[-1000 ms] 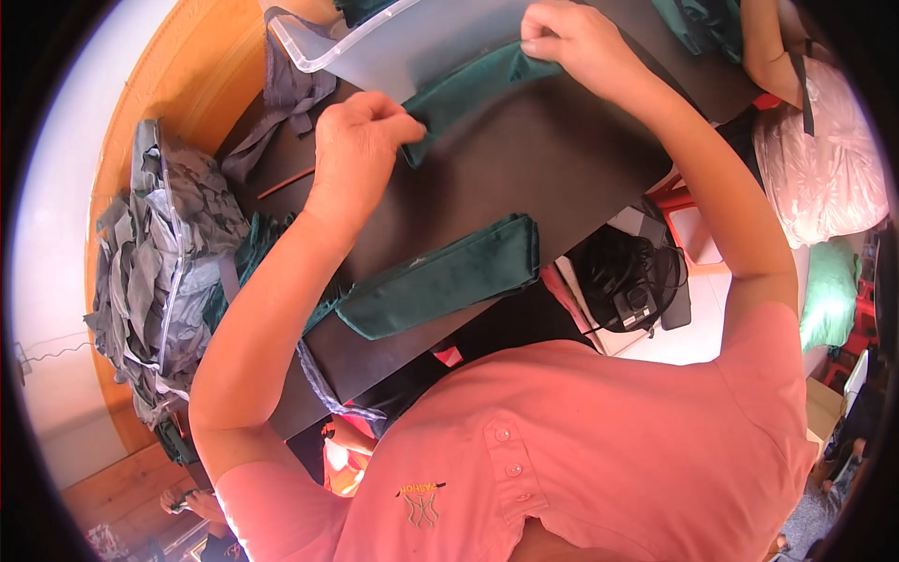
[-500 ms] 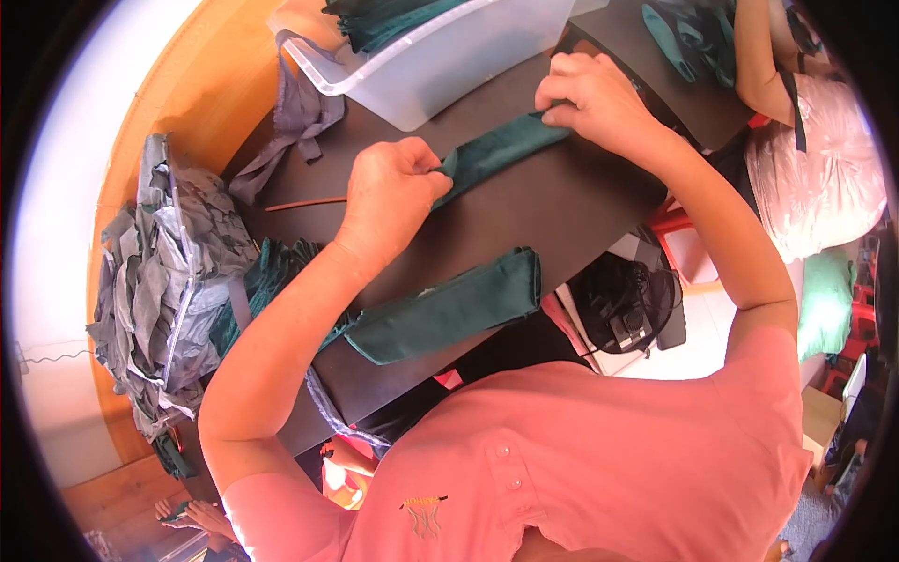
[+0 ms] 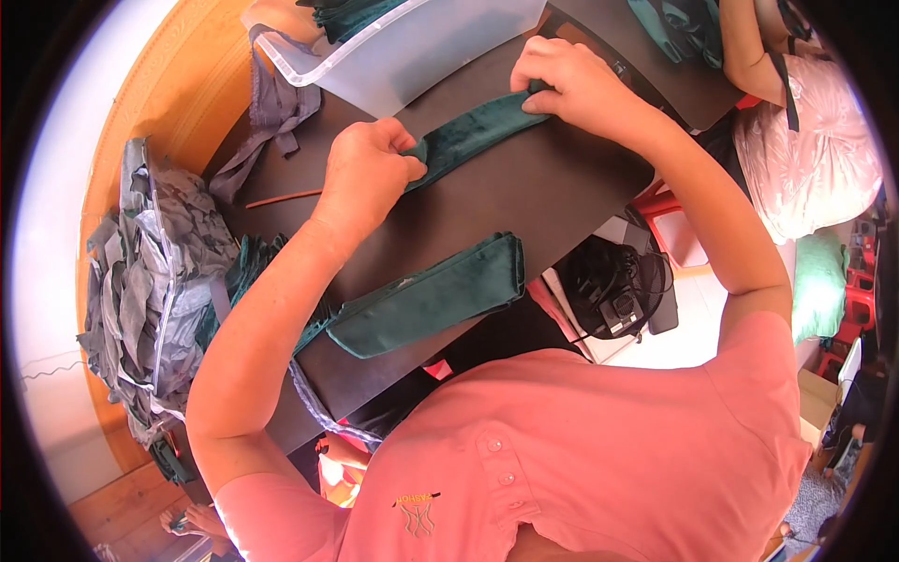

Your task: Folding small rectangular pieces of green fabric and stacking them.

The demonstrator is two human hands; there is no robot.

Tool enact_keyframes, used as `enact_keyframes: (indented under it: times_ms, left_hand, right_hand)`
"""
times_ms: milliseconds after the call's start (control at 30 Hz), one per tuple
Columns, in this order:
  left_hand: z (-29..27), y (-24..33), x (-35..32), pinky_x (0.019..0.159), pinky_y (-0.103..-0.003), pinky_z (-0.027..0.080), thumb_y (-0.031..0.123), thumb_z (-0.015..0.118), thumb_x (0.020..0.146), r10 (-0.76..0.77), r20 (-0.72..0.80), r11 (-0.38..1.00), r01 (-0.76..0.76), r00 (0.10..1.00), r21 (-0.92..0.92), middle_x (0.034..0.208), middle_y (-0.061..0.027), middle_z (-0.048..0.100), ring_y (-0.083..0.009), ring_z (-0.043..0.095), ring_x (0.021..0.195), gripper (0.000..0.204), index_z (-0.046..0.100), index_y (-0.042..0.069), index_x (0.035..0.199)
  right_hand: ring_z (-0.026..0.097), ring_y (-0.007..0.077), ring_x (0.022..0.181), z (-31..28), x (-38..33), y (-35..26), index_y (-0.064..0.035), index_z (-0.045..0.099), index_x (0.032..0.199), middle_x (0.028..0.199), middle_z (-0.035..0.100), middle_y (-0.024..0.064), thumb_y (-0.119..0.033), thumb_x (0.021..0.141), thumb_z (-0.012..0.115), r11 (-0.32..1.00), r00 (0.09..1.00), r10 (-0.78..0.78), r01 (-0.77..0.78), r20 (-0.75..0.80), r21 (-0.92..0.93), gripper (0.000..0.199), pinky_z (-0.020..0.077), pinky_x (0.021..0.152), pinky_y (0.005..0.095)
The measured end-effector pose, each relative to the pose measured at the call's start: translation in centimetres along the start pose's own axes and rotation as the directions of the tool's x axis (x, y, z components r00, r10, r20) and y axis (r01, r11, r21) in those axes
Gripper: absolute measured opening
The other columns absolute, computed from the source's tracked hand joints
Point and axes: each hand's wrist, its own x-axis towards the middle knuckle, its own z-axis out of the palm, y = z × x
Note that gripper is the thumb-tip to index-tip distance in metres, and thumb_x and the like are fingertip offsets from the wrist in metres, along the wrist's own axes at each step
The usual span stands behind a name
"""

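Observation:
A narrow dark green velvet strip (image 3: 479, 139) is stretched between my two hands above the dark table (image 3: 468, 220). My left hand (image 3: 370, 169) pinches its near left end, with thumb and fingers closed on the cloth. At the far right end, my right hand (image 3: 567, 86) grips the strip between thumb and curled fingers. Closer to my body lies a stack of folded green velvet pieces (image 3: 426, 298). A thin brown stick (image 3: 281, 199) rests on the table, its right end hidden behind my left hand.
A translucent plastic bin (image 3: 403, 58) with green cloth stands at the far edge. Grey cloth pieces (image 3: 192, 262) fill a bag on the left, near a grey fabric strip (image 3: 272, 117). A black fan-like device (image 3: 613, 290) sits at right. Another person's arm (image 3: 749, 51) shows at upper right.
Both hands still hold the strip by its ends, and it now bows slightly upward. The whole view has shifted a little, so everything sits further left and higher.

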Motion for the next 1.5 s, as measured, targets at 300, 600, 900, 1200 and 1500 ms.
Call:
enact_keyframes:
  times_ms: [300,600,900,1200,1500]
  left_hand:
    - [-0.2,0.0,0.6,0.076,-0.039,0.050,0.014,0.080,0.072,0.169,0.039,0.923,-0.172,0.985,0.344,0.089,-0.0170,0.064,-0.0290,0.061,0.082,0.032,0.067,-0.003,0.096]
    - [-1.5,-0.5,1.4,0.061,-0.033,0.048,0.013,0.079,0.073,0.000,0.120,0.994,0.013,0.993,-0.107,0.075,-0.0048,0.065,-0.0149,0.059,0.069,0.020,0.071,0.001,0.088]
    - [-1.4,0.4,0.0,0.054,-0.024,0.036,0.018,0.078,0.084,-0.083,0.146,0.982,0.106,0.986,-0.158,0.079,0.0040,0.064,-0.0051,0.049,0.065,0.018,0.074,0.006,0.097]
    - [-0.9,0.8,0.3,0.051,-0.023,0.034,0.033,0.081,0.086,-0.103,0.196,0.977,0.136,0.975,-0.164,0.077,0.0031,0.060,-0.0060,0.049,0.065,0.031,0.074,0.004,0.096]
    - [-1.2,-0.5,1.4,0.056,-0.029,0.042,0.025,0.086,0.073,-0.093,0.191,0.996,0.093,0.977,0.010,0.071,-0.0035,0.059,-0.0127,0.052,0.065,0.033,0.074,-0.001,0.089]
  right_hand:
    - [0.059,0.0236,0.097,0.1,-0.3,0.7,-0.0086,0.066,0.098,0.094,0.063,0.0030,-0.010,0.084,0.071,0.998,0.998,0.067,-0.067,-0.015,-0.001,0.015,0.0457,0.086,0.0368]
    - [0.064,0.0315,0.095,0.3,0.6,0.6,-0.0076,0.075,0.086,0.091,0.066,0.0107,-0.013,0.078,0.078,0.962,0.987,0.153,-0.137,-0.049,0.234,0.010,0.0485,0.083,0.0408]
    - [0.066,0.0298,0.083,-0.7,1.0,0.5,-0.0007,0.071,0.079,0.085,0.067,0.0136,-0.008,0.076,0.077,0.875,0.986,0.048,0.038,-0.163,0.483,0.010,0.0503,0.076,0.0386]
    - [0.069,0.0332,0.087,0.1,2.8,2.3,-0.0019,0.073,0.078,0.084,0.071,0.0161,-0.012,0.073,0.078,0.962,0.969,0.240,-0.245,0.053,0.123,0.013,0.0525,0.076,0.0427]
    - [0.066,0.0316,0.090,-1.8,2.6,-0.7,-0.0055,0.070,0.087,0.099,0.070,0.0130,-0.015,0.074,0.081,0.993,0.976,0.113,-0.105,0.188,-0.050,0.019,0.0503,0.076,0.0417]
